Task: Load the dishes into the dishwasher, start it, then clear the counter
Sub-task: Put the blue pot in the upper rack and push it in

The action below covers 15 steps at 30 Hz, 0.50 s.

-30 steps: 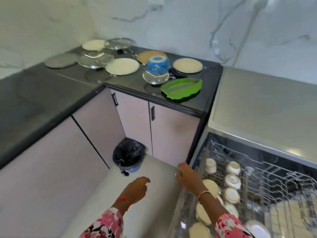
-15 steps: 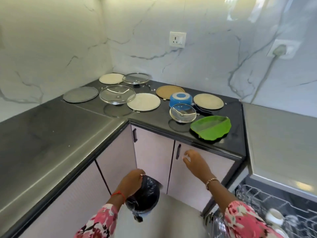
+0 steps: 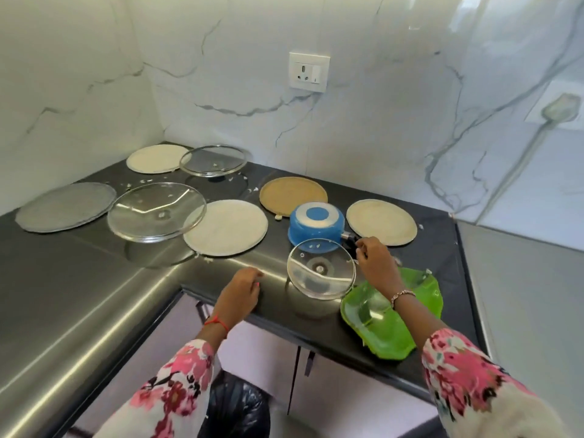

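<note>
An upturned blue pan sits on the black counter, its black handle pointing right. My right hand reaches over a green leaf-shaped tray, and its thumb and fingers curl round the handle. A small glass lid leans right in front of the pan, its rim beside my thumb. My left hand hovers over the counter's front edge, loosely curled and holding nothing. Behind lie several round plates: white, tan, cream.
A large glass lid overlaps the white plate. Further left are a grey plate, another white plate and a second glass lid. A black bin bag stands below. A steel surface lies at right.
My view rose from the open dishwasher rack and the floor to the counter. Both hands came up, the right one reaching the pan's handle.
</note>
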### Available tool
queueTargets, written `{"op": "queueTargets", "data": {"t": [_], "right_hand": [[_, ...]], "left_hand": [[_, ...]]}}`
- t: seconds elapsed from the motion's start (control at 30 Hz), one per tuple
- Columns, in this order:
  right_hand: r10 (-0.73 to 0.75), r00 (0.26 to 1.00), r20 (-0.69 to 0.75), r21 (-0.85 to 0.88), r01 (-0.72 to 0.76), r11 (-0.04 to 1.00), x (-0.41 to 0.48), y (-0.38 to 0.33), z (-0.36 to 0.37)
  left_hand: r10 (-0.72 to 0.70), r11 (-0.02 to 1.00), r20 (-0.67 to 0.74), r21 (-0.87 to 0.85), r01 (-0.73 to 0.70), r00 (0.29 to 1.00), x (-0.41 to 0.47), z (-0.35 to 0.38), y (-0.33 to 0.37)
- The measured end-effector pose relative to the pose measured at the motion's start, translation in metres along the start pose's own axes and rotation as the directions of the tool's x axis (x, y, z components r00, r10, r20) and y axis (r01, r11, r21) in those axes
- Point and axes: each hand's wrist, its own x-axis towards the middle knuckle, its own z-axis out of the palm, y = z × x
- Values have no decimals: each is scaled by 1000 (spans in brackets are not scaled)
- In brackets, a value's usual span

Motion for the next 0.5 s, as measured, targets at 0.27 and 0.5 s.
{"op": "queueTargets", "data": {"t": [0.27, 0.5], "right_hand": [[114, 953, 281, -114, -85, 990, 73, 46, 17], [163, 900, 405, -158, -107, 982, 97, 52, 31]], "left_hand": [[56, 986, 85, 150, -68, 995, 61, 24, -6], [68, 977, 26, 202, -72, 997, 62, 31, -14]]}}
